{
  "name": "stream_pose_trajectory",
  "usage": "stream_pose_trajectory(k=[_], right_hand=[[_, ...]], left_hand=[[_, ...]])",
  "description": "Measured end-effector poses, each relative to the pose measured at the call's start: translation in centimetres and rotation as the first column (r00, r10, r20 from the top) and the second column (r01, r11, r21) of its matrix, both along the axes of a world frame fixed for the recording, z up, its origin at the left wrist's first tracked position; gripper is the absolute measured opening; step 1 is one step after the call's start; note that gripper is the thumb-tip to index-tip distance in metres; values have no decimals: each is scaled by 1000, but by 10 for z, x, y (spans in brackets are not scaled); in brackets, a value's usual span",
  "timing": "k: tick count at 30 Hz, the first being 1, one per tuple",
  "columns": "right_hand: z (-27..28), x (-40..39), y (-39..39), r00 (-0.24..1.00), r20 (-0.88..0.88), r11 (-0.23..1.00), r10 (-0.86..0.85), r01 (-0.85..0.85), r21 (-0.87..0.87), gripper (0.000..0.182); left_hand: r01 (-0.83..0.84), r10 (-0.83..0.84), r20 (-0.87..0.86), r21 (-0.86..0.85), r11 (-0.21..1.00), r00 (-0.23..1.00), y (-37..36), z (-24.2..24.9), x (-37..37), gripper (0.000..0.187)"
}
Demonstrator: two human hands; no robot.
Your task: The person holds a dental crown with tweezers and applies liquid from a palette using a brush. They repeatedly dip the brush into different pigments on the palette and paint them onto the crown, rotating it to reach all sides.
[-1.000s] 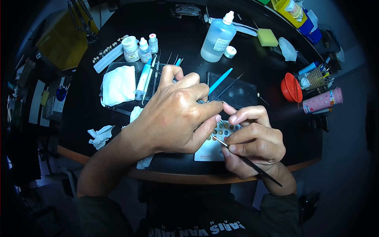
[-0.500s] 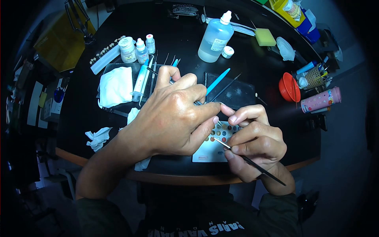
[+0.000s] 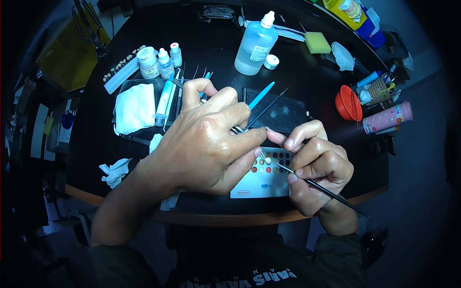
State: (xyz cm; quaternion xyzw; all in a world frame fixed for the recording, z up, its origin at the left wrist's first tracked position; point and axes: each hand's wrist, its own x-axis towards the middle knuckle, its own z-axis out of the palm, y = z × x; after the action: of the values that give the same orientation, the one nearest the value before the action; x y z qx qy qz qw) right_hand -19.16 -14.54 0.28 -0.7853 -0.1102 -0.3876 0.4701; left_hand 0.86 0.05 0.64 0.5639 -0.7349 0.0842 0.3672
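My left hand is closed around slim metal tweezers, mostly hidden by the fingers. At their tips sits a small cream-coloured tooth crown. Between the fingers of my right hand is a fine brush with a dark handle, its tip pointing left, right at the crown. The index fingertips of both hands meet just above. Below them lies a white card with rows of round colour samples, partly covered by my hands.
Behind the hands lies a dark slab with a blue-handled tool and another brush. A large clear bottle stands at the back. On the left are a folded white cloth, a syringe and small bottles; red bowls stand right.
The brush and my right hand have shifted slightly right, and the brush now slopes less steeply. The cream crown shows more clearly at the brush tip. The whole view has shifted a little.
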Motion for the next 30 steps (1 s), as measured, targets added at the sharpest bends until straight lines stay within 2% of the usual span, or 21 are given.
stream_pose_trajectory(k=[30], right_hand=[[0, 2, 0, 998, -20, 996, -56, 55, -68, 21]], left_hand=[[1, -1, 4, 9, 1000, 1000, -1, 0, 0, 28]])
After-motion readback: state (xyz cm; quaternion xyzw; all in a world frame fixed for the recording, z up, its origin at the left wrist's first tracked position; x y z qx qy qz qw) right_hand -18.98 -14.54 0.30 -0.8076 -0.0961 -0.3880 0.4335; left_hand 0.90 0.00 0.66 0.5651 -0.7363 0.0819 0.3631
